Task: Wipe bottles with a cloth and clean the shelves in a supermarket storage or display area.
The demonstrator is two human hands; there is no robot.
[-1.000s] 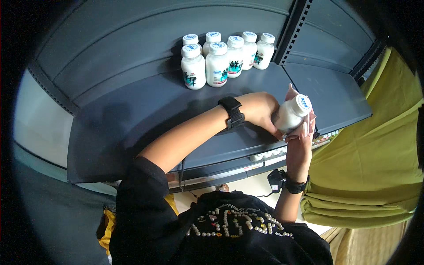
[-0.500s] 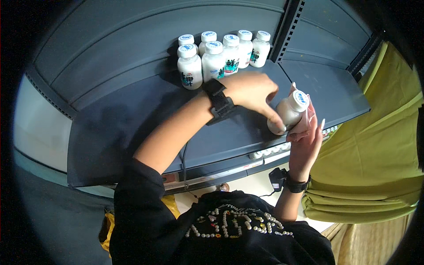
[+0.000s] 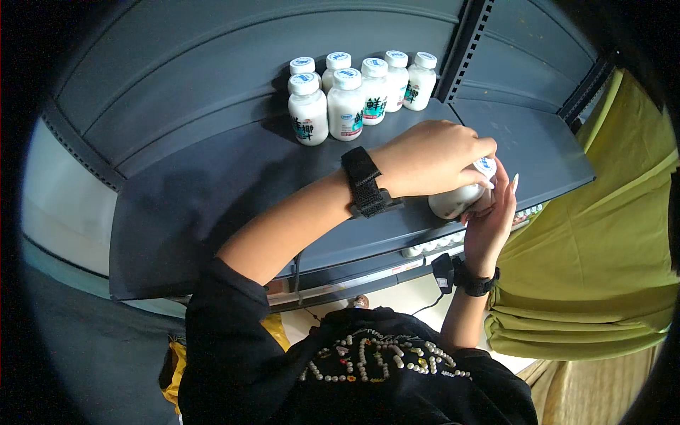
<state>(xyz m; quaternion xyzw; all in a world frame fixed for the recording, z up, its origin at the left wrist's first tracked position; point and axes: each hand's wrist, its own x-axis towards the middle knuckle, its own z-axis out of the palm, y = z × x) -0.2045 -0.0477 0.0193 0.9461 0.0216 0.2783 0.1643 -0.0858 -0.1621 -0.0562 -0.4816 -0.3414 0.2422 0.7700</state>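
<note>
Above the shelf's front edge, a white bottle [image 3: 448, 204] with a white cap is tilted between my two hands. My left hand [image 3: 433, 157] reaches across from the left and closes round the bottle's neck and cap, its thumb and fingers at the cap. From the right, my right hand [image 3: 490, 223] supports the bottle's side, fingers pointing up along it. Between that palm and the bottle lies a thin pinkish cloth [image 3: 483, 206], mostly hidden now. Both wrists wear black bands.
Several similar white bottles [image 3: 346, 106] stand grouped at the back of the dark grey shelf [image 3: 212, 205]. A lower shelf holds more white-capped bottles [image 3: 433, 246]. Green cloth [image 3: 595, 234] hangs at the right. A slotted metal post [image 3: 467, 49] rises behind.
My left hand has moved right and up, from the bottle's lower body to its neck and cap. The pinkish cloth is now more covered by my hands.
</note>
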